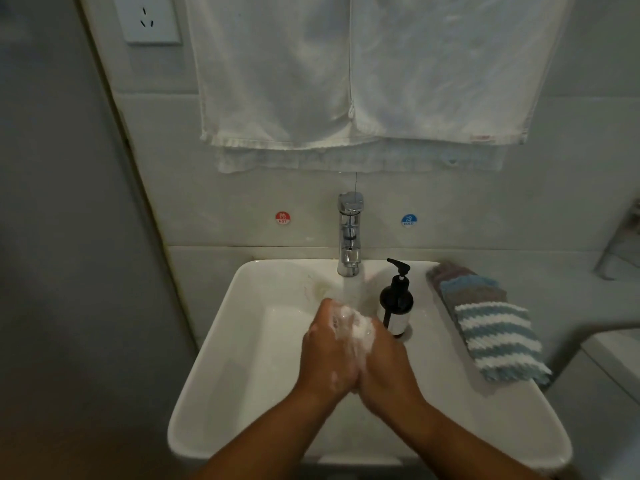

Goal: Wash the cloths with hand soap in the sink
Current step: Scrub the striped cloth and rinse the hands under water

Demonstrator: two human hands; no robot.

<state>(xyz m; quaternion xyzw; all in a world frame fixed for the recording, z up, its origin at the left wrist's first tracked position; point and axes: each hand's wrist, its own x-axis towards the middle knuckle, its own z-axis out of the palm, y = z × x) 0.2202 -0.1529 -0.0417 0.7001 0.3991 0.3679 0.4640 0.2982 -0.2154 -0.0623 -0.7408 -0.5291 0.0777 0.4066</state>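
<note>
Both forearms come in from the bottom edge and meet over the middle of the white sink [242,341]. The left hand [327,355] and the right hand [386,365] are pressed side by side, heels touching, fingers pointing toward the back of the basin. A lump of white lather [356,329] sits between and over the fingers. The foam hides whether the fingers are curled round something soapy or only rubbing each other, so I cannot tell how either hand is closed.

Just beyond the fingertips, a pale stream of water [353,289] falls from the chrome tap [350,233], which stands upright at the centre of the back rim. Just right of the right hand, a dark pump bottle of hand soap [396,299] stands upright on the rim, its nozzle turned left.

The cloths [491,327] lie in an overlapping row along the right rim, apart from both hands. The nearest one is striped blue and white, and behind it are brownish and blue ones.

A pale tiled wall rises behind the sink. It carries a red "hot" sticker [282,217] left of the tap and a blue "cold" sticker [409,220] to its right. Above them hang two white towels [346,71], side by side, over a thinner frayed layer. A white wall socket [151,19] sits at the upper left. A plain grey surface [52,202] fills the left side.
</note>
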